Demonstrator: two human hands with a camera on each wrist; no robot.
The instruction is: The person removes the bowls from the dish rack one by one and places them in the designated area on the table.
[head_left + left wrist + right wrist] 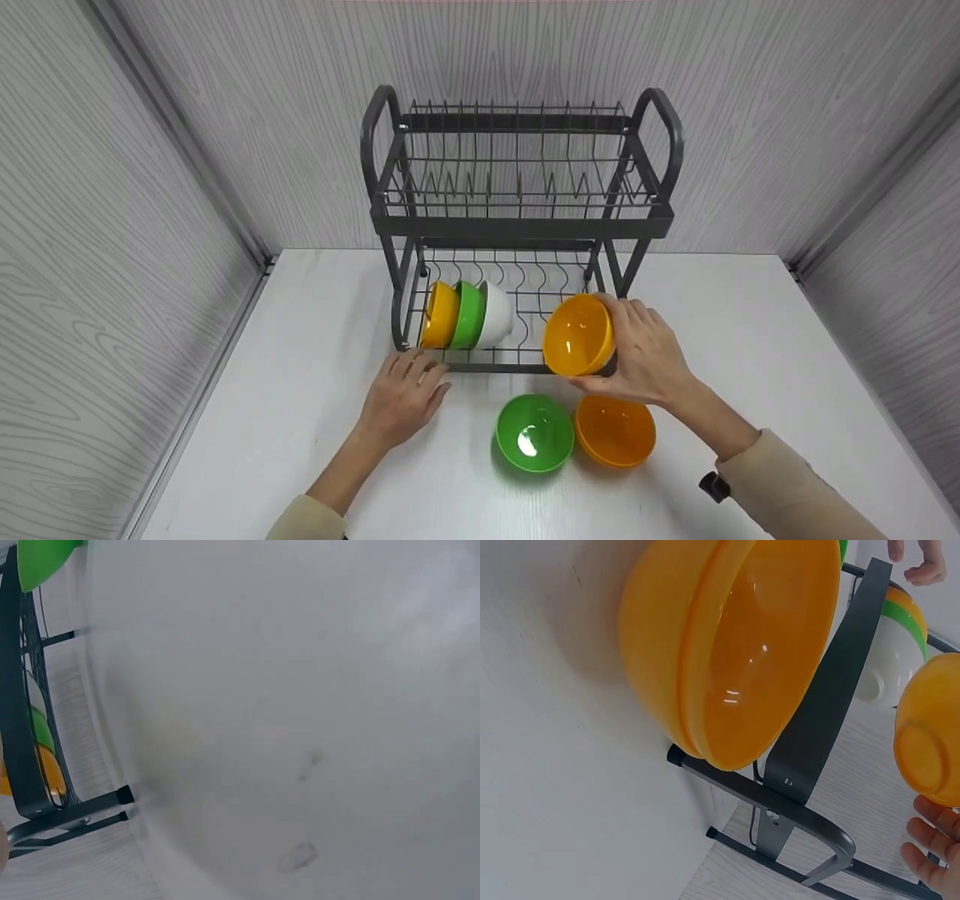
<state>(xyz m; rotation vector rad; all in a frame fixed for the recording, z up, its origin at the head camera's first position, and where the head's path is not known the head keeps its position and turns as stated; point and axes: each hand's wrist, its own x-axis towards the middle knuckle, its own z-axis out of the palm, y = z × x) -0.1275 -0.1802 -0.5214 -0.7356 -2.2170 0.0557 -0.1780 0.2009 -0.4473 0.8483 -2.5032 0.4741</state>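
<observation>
My right hand (641, 352) grips an orange bowl (574, 337) by its rim and side, thumb below and fingers above. The bowl is tilted on its side, its inside facing left and up, at the right front of the lower tier of a dark dish rack (525, 226). On that tier's left, an orange bowl (441, 315), a green bowl (469, 315) and a white bowl (496, 316) stand nested on edge. My left hand (405, 397) lies by the rack's front left corner, fingers loosely bent; whether they touch the bar cannot be told.
In front of the rack, a green bowl (534, 433) stands upright on the white table (315, 420). Right beside it are nested orange bowls (660, 652), below my right wrist. The rack's upper tier has wire dividers (517, 184). Grained panels (150, 225) enclose the table.
</observation>
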